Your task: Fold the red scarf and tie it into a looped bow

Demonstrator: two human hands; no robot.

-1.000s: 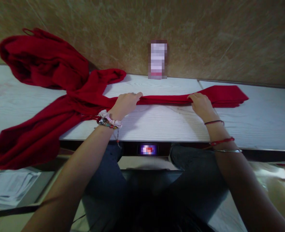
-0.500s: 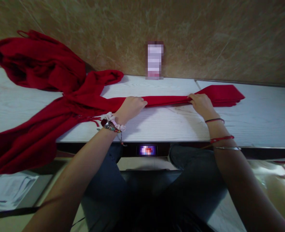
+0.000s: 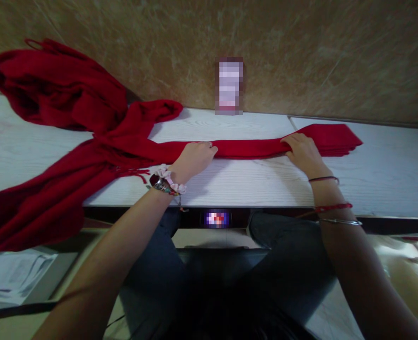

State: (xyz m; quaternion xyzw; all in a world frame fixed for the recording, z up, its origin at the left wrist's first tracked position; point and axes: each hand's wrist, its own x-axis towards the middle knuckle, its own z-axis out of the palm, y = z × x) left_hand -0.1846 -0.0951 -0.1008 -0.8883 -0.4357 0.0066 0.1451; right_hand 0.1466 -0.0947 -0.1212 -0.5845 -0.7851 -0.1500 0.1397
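A long red scarf (image 3: 248, 148) lies along the white wood-grain table (image 3: 244, 182), folded into a narrow strip between my hands. My left hand (image 3: 196, 158) grips the strip near its middle, fingers curled over it. Farther right, my right hand (image 3: 304, 152) closes on the strip where it widens into a flat, layered end. To the left the same red cloth gathers into a loose heap (image 3: 63, 89), and a fringed part (image 3: 46, 198) hangs over the table's front edge. My fingertips are partly hidden by the backs of my hands.
A brown marbled wall (image 3: 318, 56) rises behind the table. Against it stands a small blurred-out object (image 3: 229, 86). Papers (image 3: 14, 276) sit in a box at the lower left. My legs (image 3: 290, 245) are under the table's front edge.
My right hand has moved slightly to the right along the scarf. The strip between my hands now looks wider and flatter. My left hand stays nearly in place.
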